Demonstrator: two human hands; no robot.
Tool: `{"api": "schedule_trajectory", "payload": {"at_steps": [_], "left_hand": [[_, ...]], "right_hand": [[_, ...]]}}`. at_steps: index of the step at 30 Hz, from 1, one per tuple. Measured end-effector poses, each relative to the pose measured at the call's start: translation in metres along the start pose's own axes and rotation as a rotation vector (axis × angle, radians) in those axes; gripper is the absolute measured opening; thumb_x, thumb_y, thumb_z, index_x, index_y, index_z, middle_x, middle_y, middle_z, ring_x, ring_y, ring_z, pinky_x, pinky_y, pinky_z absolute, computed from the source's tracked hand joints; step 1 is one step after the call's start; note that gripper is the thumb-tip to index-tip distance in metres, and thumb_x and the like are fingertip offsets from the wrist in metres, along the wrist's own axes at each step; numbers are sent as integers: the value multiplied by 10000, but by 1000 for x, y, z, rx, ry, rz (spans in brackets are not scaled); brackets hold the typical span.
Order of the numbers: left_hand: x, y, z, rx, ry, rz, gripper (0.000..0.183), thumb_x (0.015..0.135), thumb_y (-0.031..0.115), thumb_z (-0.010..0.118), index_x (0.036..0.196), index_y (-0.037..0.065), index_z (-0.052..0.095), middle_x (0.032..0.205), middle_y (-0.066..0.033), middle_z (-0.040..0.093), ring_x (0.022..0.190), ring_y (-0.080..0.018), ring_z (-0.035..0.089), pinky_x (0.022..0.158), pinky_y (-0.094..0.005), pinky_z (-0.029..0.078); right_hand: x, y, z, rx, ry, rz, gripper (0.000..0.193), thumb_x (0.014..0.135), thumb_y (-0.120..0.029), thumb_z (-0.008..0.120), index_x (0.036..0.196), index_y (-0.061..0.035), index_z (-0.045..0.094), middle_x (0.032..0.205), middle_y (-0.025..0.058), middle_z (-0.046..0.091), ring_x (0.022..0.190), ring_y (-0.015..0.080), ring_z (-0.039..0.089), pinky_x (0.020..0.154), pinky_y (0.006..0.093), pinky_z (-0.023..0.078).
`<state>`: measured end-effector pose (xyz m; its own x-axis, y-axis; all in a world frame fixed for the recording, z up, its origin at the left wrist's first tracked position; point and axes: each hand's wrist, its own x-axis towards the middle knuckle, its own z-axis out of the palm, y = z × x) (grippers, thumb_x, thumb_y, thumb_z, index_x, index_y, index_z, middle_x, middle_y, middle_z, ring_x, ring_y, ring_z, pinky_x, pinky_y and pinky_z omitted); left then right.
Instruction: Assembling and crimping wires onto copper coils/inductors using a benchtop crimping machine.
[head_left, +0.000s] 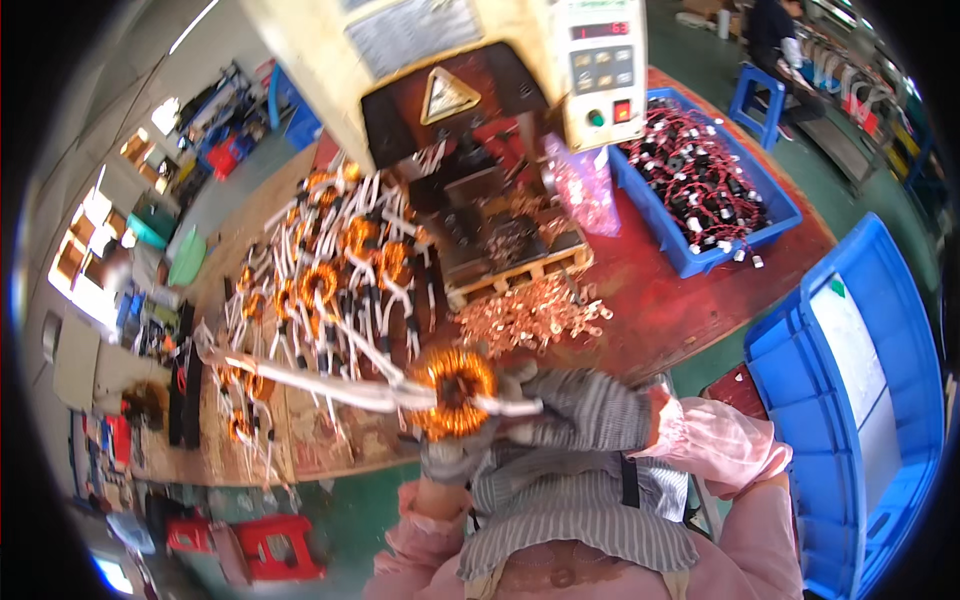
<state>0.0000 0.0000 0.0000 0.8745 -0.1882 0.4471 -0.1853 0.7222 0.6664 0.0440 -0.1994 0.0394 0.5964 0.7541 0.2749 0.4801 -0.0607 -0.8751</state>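
Observation:
A toroidal coil [430, 415] wound with orange copper wire is held up in front of my body, with long white-sleeved leads running off to the left and a short one to the right. My left hand [455, 458], in a grey glove, is closed on the coil from below, its fingers partly hidden behind the winding. In a grey striped glove, my right hand [592, 408] grips the coil's right side by the short white lead [518, 407]. Just beyond the hands lies a heap of copper terminals [535, 315] on the table.
A press machine [475, 70] with a control box [603, 85] stands ahead. Many similar coils [320, 285] with white leads lie on the left of the table. At right are a blue bin [690, 262] of wired parts and a larger blue crate [810, 430]. A person sits far right.

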Motion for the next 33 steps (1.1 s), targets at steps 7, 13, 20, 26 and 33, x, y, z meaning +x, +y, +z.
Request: {"api": "schedule_trajectory", "payload": {"at_steps": [7,13,20,26,33], "left_hand": [[33,19,15,107,123,-73,978,611,524,691,1337,60,229,1072,-107,520,1048,-349,475,933,-591,281],[69,35,-14,69,-80,-12,1050,625,577,664,1348,35,129,994,-94,492,947,-294,489,879,-562,341],[93,25,-54,59,-4,-104,1100,579,605,674,1342,17,143,919,-69,472,889,-258,454,858,-516,329],[84,22,-79,-278,-43,-95,1024,608,500,690,1311,-54,193,967,-153,524,934,-346,506,882,-576,295],[87,23,-95,-324,-365,-173,1016,592,523,685,1329,16,203,938,-123,500,845,-315,487,830,-551,348]], "right_hand": [[-12,18,-18,-520,222,-218,271,831,-220,553,1004,-11,561,748,129,589,660,273,590,611,321,480],[2,0,-42,755,-45,484,347,910,-327,440,949,-5,561,634,10,521,536,79,517,518,199,418],[21,33,-45,664,-37,489,331,907,-328,443,889,-14,550,605,25,517,516,102,529,495,212,427],[31,35,-24,858,-88,568,333,881,-377,474,778,-62,507,568,-2,450,477,91,437,473,227,387],[25,44,-1,1360,-402,733,433,830,-479,506,634,-96,457,457,-3,374,374,103,360,357,249,283]]}}
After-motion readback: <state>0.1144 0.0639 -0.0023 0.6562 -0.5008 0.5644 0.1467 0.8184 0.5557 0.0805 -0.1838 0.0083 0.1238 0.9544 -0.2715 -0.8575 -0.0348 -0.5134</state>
